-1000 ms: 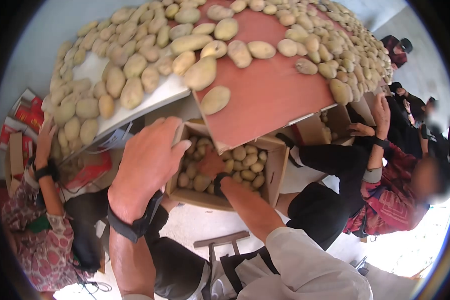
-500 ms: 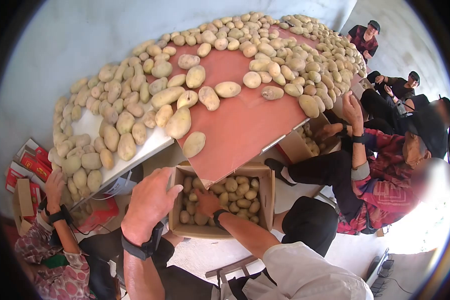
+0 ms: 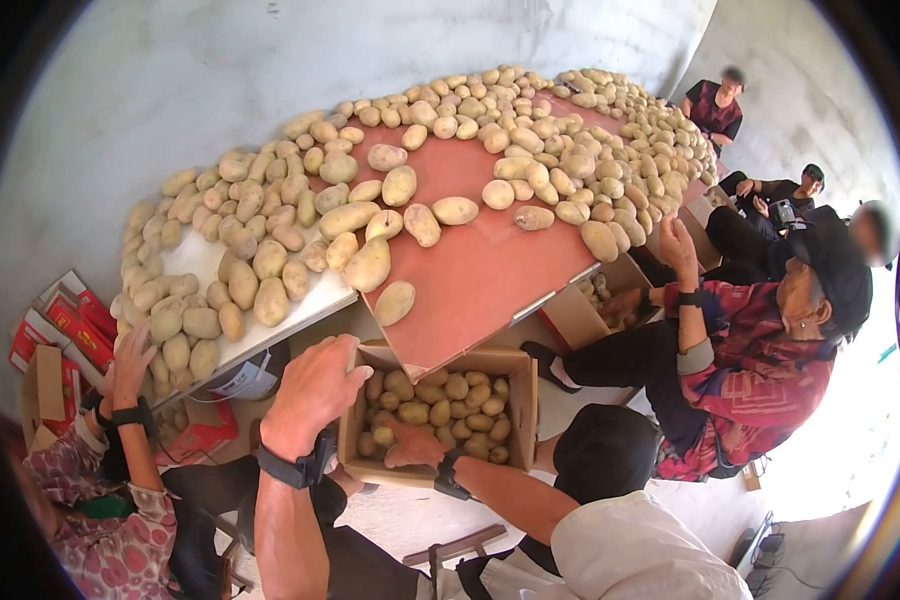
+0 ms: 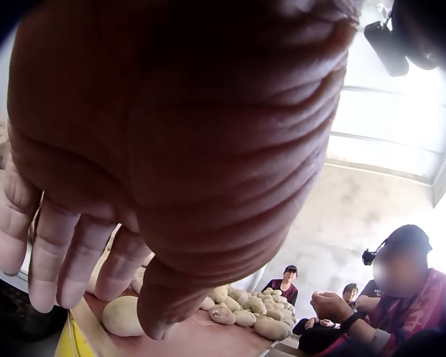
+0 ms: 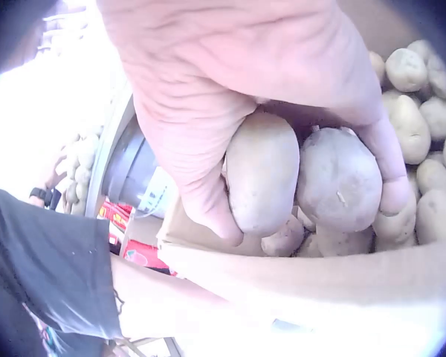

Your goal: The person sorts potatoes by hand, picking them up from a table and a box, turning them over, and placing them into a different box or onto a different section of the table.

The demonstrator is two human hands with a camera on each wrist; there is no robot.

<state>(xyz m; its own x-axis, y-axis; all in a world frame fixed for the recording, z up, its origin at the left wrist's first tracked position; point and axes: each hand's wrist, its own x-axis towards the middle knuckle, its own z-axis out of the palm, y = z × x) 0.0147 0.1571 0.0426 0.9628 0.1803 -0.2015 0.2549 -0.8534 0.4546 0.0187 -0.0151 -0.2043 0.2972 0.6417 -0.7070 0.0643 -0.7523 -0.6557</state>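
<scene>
An open cardboard box (image 3: 526, 398) full of potatoes (image 3: 455, 405) sits on the floor under the table's corner. My right hand (image 3: 413, 446) reaches into its near left part. In the right wrist view the right hand (image 5: 282, 111) curls its thumb and fingers around two potatoes (image 5: 262, 175) just inside the box wall (image 5: 320, 275). My left hand (image 3: 315, 388) is at the box's upper left flap. In the left wrist view the left hand (image 4: 171, 149) holds nothing, its fingers hanging relaxed above a potato (image 4: 123, 316) on the red board.
A red board (image 3: 470, 270) and a white tabletop (image 3: 315, 300) carry several loose potatoes; one potato (image 3: 394, 302) lies near the board's front corner. A seated person (image 3: 760, 350) works at a second box (image 3: 600, 300) to the right. Another person (image 3: 100, 520) and red cartons (image 3: 65, 330) are at the left.
The head view has pulled back and up, showing more of the table. My right hand has slid toward the box's near left side. My left hand stays at the box's flap.
</scene>
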